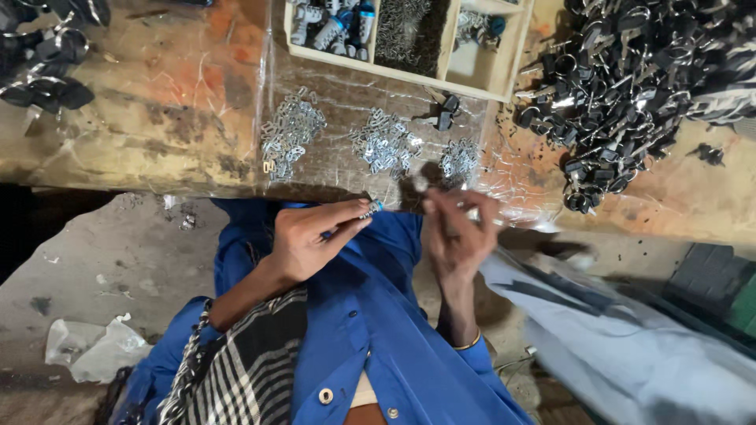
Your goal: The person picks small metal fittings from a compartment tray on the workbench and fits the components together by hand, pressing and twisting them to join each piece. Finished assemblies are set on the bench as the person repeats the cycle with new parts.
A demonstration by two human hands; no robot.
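Note:
My left hand (311, 236) is closed on a thin tool with a blue and silver tip (370, 209), pointing right. My right hand (458, 224) pinches a small silver metal piece (421, 185) between its fingertips, just right of the tool tip. Both hands hover above my lap, in front of the workbench edge. On the bench just beyond lie three small heaps of silver metal clips: one at the left (290, 134), one in the middle (384, 143) and a smaller one at the right (458, 160), all on clear plastic sheeting.
A wooden compartment tray (480, 79) with small parts stands at the back. A big heap of black key-like pieces (622, 86) fills the right of the bench, more black pieces (47, 63) at the far left. Crumpled plastic (90, 346) lies on the floor.

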